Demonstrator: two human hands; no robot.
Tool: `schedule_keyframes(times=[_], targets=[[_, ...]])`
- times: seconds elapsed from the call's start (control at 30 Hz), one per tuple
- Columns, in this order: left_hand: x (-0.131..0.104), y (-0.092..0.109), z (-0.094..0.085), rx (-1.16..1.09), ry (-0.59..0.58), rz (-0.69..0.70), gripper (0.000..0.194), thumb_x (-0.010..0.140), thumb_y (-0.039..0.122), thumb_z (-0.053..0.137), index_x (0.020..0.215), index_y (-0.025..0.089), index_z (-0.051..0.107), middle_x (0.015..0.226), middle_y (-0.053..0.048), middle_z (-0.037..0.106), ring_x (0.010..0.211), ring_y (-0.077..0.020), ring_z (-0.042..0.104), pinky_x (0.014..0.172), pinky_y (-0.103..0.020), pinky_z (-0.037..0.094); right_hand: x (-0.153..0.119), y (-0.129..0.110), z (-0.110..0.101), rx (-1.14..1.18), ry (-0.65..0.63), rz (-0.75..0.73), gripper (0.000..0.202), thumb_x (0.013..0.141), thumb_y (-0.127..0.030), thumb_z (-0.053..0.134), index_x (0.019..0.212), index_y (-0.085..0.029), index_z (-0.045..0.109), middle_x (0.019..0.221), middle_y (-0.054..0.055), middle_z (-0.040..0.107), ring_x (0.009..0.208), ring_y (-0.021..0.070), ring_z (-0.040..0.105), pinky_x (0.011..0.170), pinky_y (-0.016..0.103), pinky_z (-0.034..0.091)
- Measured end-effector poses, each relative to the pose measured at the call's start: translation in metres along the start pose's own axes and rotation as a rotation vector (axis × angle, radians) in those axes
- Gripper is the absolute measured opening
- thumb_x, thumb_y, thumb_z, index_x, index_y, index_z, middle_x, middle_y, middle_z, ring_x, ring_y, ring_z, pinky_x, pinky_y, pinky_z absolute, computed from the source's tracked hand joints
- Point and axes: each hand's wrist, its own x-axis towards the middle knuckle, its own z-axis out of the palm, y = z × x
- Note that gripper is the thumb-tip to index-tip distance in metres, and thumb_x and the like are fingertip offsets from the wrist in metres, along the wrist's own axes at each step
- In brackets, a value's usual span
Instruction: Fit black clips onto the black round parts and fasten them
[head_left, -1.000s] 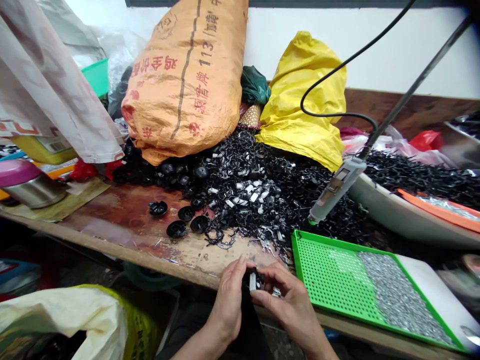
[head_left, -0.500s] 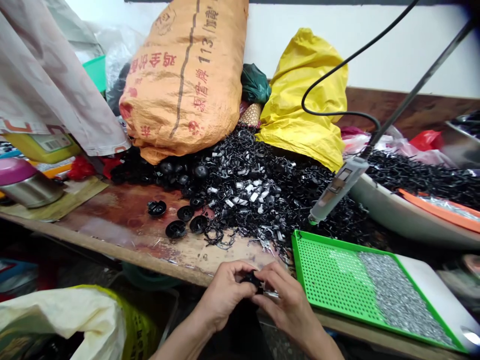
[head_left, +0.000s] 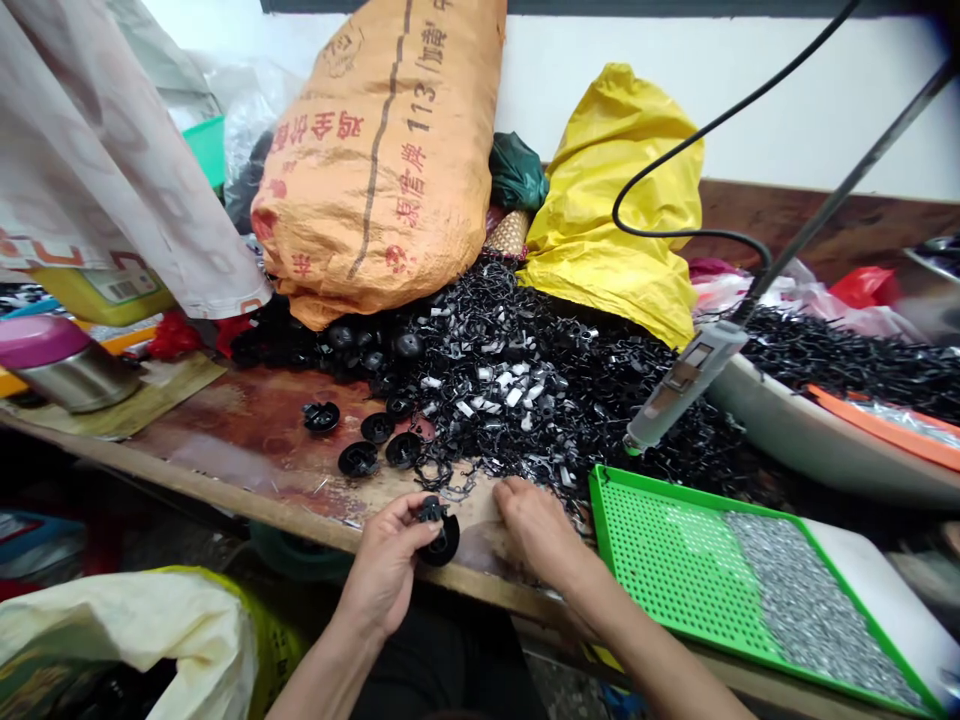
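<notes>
My left hand (head_left: 386, 560) pinches a round black plastic cap (head_left: 444, 542) between thumb and fingers, just above the table's front edge. A small black fitting sits at the top of that cap. My right hand (head_left: 538, 528) reaches to the near edge of a pile of small black parts (head_left: 487, 340), its fingers curled together and touching the tabletop. Whatever lies under its fingertips is hidden. Thin silvery pieces and black parts lie close by. Several black round caps (head_left: 358, 459) rest on the wooden table (head_left: 247, 440), to the left of the pile.
A green perforated tray (head_left: 660, 560) of small metal pieces lies to the right. Over the pile hangs a grey electric screwdriver (head_left: 686, 385) with a cable. Behind stand an orange sack (head_left: 390, 160) and a yellow bag (head_left: 615, 200). A large basin (head_left: 780, 430) holds black strips.
Both hands were together at the black part. Now my left hand has shifted left with the cap, while my right hand has let go and moved forward to the pile's edge.
</notes>
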Motion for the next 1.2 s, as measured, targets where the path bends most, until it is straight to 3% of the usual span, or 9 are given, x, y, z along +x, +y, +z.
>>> schedule_keyframes(times=[0.13,0.2,0.3,0.5,0.77,0.97,1.1,1.2], targets=[[0.000,-0.001,-0.003,-0.010,0.004,0.006,0.020,0.058,0.010,0.061,0.077,0.014,0.061,0.073,-0.001,0.062,0.066,-0.0103,0.052,0.064,-0.020,0.038,-0.013,-0.020,0.014,-0.032,0.014,-0.023,0.029,0.074,-0.004,0.036,0.096,-0.012,0.053,0.101,0.014,0.053,0.093,0.0230,0.047,0.079,0.033,0.034],[0.000,-0.001,-0.003,-0.029,-0.003,0.007,0.021,0.059,0.012,0.060,0.080,0.014,0.060,0.074,-0.002,0.061,0.066,-0.0104,0.052,0.063,-0.021,0.039,-0.021,-0.022,0.017,0.002,0.006,-0.077,0.033,0.072,-0.004,0.039,0.102,-0.014,0.050,0.110,0.011,0.050,0.098,0.0217,0.044,0.084,0.032,0.031],[0.001,-0.002,-0.002,-0.040,-0.014,-0.003,0.020,0.060,0.013,0.060,0.080,0.014,0.060,0.073,-0.001,0.060,0.065,-0.0104,0.052,0.063,-0.021,0.039,-0.023,-0.015,0.014,0.108,-0.009,-0.118,0.030,0.074,-0.004,0.036,0.096,-0.018,0.052,0.101,0.005,0.054,0.091,0.0164,0.047,0.079,0.025,0.034],[-0.002,-0.003,0.006,-0.046,-0.043,-0.072,0.022,0.058,0.010,0.061,0.080,0.013,0.060,0.073,-0.002,0.061,0.064,-0.0102,0.052,0.064,-0.021,0.038,-0.005,-0.001,0.013,0.018,0.094,0.151,0.023,0.074,-0.005,0.034,0.084,-0.016,0.051,0.086,0.008,0.052,0.078,0.0188,0.050,0.061,0.027,0.035],[-0.001,-0.007,0.020,-0.037,-0.049,-0.084,0.025,0.055,0.009,0.063,0.080,0.013,0.062,0.075,-0.003,0.063,0.069,-0.0120,0.054,0.067,-0.022,0.038,-0.011,0.001,0.031,0.105,0.208,0.204,0.017,0.079,-0.012,0.033,0.073,-0.017,0.049,0.076,0.007,0.051,0.068,0.0172,0.048,0.058,0.027,0.034],[-0.002,-0.015,0.031,-0.039,-0.109,-0.083,0.019,0.057,0.011,0.062,0.075,0.014,0.061,0.071,-0.002,0.062,0.064,-0.0115,0.053,0.064,-0.022,0.038,-0.020,0.010,0.019,0.367,0.336,0.195,0.016,0.081,-0.021,0.037,0.067,-0.017,0.044,0.063,0.000,0.047,0.059,0.0114,0.047,0.055,0.022,0.037],[-0.006,-0.016,0.038,-0.012,-0.161,-0.050,0.016,0.057,0.008,0.060,0.071,0.014,0.060,0.070,-0.001,0.061,0.066,-0.0111,0.051,0.065,-0.022,0.037,-0.031,0.003,0.016,0.947,0.352,0.128,0.016,0.076,-0.025,0.047,0.089,-0.016,0.049,0.062,-0.003,0.048,0.054,0.0089,0.046,0.048,0.018,0.038],[-0.009,-0.018,0.042,0.007,-0.204,-0.010,0.018,0.057,0.005,0.057,0.072,0.015,0.061,0.072,-0.001,0.061,0.071,-0.0126,0.051,0.068,-0.023,0.037,-0.038,-0.001,0.014,0.994,0.321,0.079,0.024,0.073,-0.023,0.051,0.096,-0.017,0.055,0.062,-0.002,0.051,0.056,0.0099,0.047,0.052,0.020,0.039]])
